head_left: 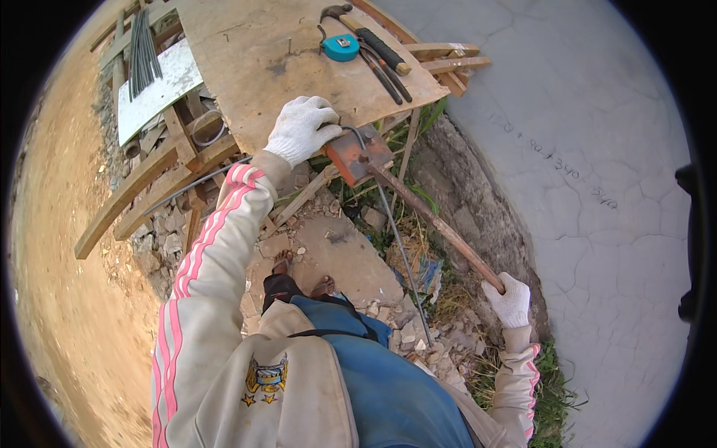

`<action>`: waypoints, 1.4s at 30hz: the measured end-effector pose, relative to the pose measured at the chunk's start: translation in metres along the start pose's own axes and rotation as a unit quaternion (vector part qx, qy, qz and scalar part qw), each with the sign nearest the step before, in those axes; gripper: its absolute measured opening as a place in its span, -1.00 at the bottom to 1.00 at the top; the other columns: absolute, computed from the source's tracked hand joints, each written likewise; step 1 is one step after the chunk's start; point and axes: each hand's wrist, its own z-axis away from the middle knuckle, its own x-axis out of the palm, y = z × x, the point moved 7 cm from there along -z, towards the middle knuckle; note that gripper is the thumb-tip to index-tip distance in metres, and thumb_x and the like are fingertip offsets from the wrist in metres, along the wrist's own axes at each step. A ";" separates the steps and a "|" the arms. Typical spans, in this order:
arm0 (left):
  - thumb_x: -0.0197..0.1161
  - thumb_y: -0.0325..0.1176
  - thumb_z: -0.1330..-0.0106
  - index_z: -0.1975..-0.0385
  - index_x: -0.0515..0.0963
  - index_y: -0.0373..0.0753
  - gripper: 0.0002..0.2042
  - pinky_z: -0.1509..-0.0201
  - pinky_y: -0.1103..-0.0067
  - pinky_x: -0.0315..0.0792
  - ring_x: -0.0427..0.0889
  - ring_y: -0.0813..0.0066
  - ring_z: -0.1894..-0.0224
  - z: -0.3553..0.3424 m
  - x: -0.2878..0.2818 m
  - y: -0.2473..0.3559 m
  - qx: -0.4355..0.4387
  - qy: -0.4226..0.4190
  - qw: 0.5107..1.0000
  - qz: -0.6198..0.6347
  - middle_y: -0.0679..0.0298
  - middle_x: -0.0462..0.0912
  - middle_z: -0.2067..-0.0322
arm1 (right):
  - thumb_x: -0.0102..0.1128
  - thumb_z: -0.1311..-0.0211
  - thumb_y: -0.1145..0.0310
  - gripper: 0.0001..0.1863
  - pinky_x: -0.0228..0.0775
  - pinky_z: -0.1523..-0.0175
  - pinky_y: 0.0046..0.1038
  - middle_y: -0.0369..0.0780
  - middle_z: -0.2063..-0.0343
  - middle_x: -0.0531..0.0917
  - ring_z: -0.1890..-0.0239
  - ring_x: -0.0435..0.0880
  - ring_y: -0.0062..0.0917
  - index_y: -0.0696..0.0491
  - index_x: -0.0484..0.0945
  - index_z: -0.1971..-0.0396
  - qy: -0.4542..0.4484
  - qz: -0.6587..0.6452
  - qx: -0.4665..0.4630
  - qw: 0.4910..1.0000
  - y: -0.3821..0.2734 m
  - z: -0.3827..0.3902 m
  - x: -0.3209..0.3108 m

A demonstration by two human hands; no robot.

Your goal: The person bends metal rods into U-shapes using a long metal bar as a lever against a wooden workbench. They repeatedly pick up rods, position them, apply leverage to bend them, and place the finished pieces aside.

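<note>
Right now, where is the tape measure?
In the head view, the tape measure lies at top centre on the board, just left of the hammer's handle.

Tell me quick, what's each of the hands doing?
Left hand: curled beside the bent rod; can't tell if gripping.
Right hand: closed, holding the brown bar.

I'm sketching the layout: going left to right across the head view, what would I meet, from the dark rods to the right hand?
Dark rods, left hand, reddish block, brown bar, right hand.
</note>
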 end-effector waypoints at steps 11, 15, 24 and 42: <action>0.44 -0.16 -0.32 0.24 0.77 -0.18 -0.78 -0.23 0.25 0.51 0.63 0.08 -0.08 -0.001 -0.003 0.003 -0.013 -0.009 1.000 0.000 0.23 0.73 0.07 | 0.44 -0.16 0.08 -0.72 0.53 0.18 -0.01 -0.07 0.44 0.71 0.27 0.72 0.02 -0.03 0.63 0.41 0.007 0.132 -0.079 0.988 0.047 -0.149 -0.006; 0.44 -0.17 -0.33 0.24 0.77 -0.17 -0.79 -0.23 0.26 0.51 0.63 0.09 -0.08 -0.002 -0.003 0.002 -0.012 -0.013 1.000 0.002 0.23 0.73 0.07 | 0.45 -0.17 0.10 -0.76 0.53 0.17 0.00 -0.08 0.43 0.73 0.26 0.73 0.02 -0.06 0.68 0.37 0.004 0.135 -0.103 0.986 0.049 -0.172 -0.002; 0.46 -0.15 -0.32 0.25 0.76 -0.17 -0.78 -0.23 0.23 0.52 0.64 0.05 -0.11 -0.003 0.000 0.002 -0.013 -0.023 1.000 -0.002 0.21 0.72 0.02 | 0.45 -0.20 0.06 -0.73 0.54 0.20 -0.02 -0.06 0.44 0.74 0.28 0.74 0.02 -0.05 0.70 0.38 0.040 0.120 -0.080 0.989 0.049 -0.136 0.010; 0.43 -0.07 -0.32 0.22 0.80 -0.07 -0.76 -0.22 0.19 0.51 0.65 0.00 -0.08 -0.002 0.009 -0.009 0.016 0.020 1.000 0.008 0.18 0.75 0.05 | 0.38 -0.25 0.10 -0.78 0.56 0.13 -0.01 -0.09 0.35 0.77 0.20 0.76 0.01 -0.07 0.70 0.28 0.102 0.160 0.091 0.978 0.003 -0.016 0.010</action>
